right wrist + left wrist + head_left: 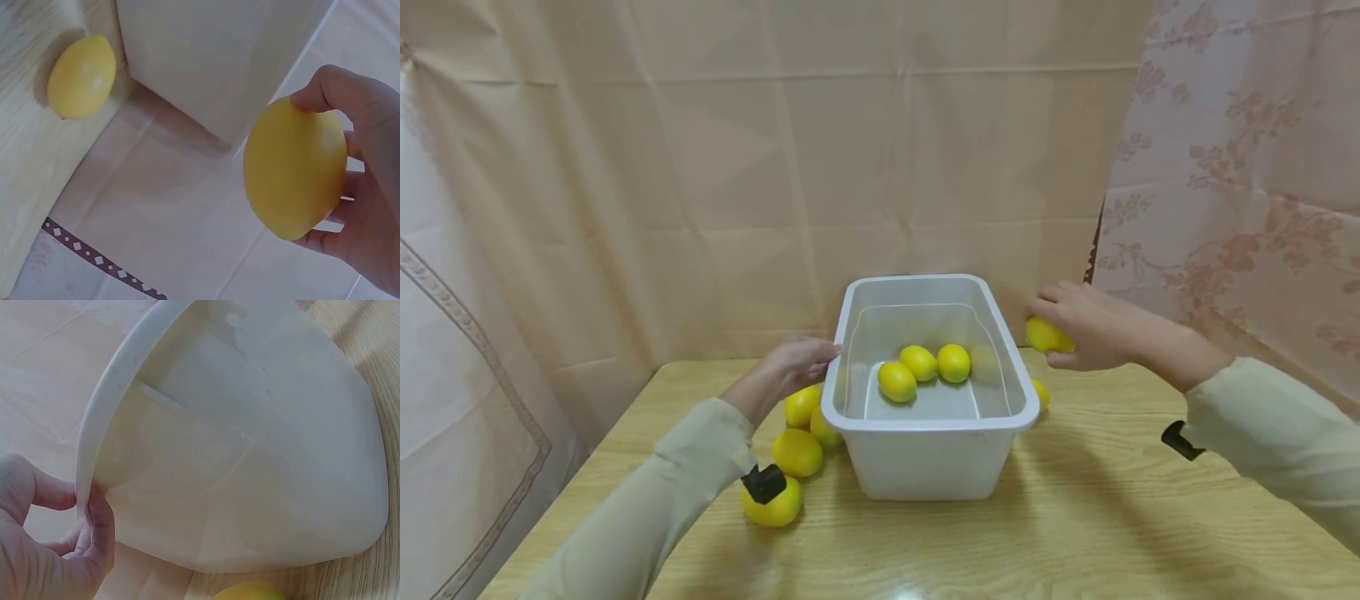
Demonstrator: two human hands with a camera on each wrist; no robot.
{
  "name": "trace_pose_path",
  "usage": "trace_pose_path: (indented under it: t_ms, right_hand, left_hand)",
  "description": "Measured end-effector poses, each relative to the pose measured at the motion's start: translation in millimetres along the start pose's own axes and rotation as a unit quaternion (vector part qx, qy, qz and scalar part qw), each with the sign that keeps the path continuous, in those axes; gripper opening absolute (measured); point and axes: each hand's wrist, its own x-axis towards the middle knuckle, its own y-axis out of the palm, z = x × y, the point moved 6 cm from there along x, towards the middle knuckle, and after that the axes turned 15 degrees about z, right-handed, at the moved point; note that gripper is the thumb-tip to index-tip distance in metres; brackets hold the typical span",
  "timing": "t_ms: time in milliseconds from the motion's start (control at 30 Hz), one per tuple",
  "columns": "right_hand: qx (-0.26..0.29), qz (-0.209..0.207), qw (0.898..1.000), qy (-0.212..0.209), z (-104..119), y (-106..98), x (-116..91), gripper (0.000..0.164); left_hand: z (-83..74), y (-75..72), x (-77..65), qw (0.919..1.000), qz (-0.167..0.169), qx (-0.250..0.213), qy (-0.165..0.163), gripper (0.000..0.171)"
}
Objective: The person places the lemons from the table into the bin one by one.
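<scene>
A white plastic bin [928, 462] stands on the table with several lemons around it and three lemons, one of them a lemon [897, 382], on its floor. My left hand [797, 362] pinches the bin's left rim; the left wrist view shows thumb and fingers on either side of the rim [94, 437]. To the right of the bin, my right hand [1086, 325] holds a lemon [294, 169] above the table, thumb and fingers curled about it. Another lemon [82, 76] lies on the table beside the bin's right wall, partly hidden in the head view.
Several lemons lie left of the bin, among them a lemon [797, 452] near the left forearm and a lemon [772, 502] partly behind the black wrist camera [764, 483]. The wooden table [1112, 517] ends at a beige curtain [850, 167] behind the bin.
</scene>
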Motion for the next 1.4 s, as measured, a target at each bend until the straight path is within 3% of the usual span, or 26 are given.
trace_pose_path:
  t_ms: [233, 533, 800, 1033, 1400]
  right_hand:
    - [0.027, 0.047, 0.998, 0.017, -2.7, -5.4, 9.7, 0.038]
    - [0.108, 0.106, 0.988, 0.033, -7.1, -12.5, 23.3, 0.034]
    - [0.123, 0.125, 0.984, 0.017, -4.9, -12.8, 33.4, 0.025]
    - [0.128, 0.155, 0.979, 0.026, -4.4, -19.1, 45.9, 0.023]
    - [0.131, 0.149, 0.98, 0.017, -2.0, -28.3, 64.8, 0.027]
  left_hand:
    - [-1.4, -1.3, -1.2, 0.9998, -0.004, 0.016, -0.01, 0.043]
    - [-3.6, -2.2, -3.1, 0.9997, -0.009, 0.017, -0.012, 0.043]
    - [-0.8, -3.0, -4.2, 0.9994, -0.006, 0.024, -0.025, 0.042]
    - [-3.0, -2.2, -3.3, 0.9997, -0.002, 0.021, -0.016, 0.042]
    - [-2.5, -3.7, -2.4, 0.9996, -0.005, 0.021, -0.021, 0.042]
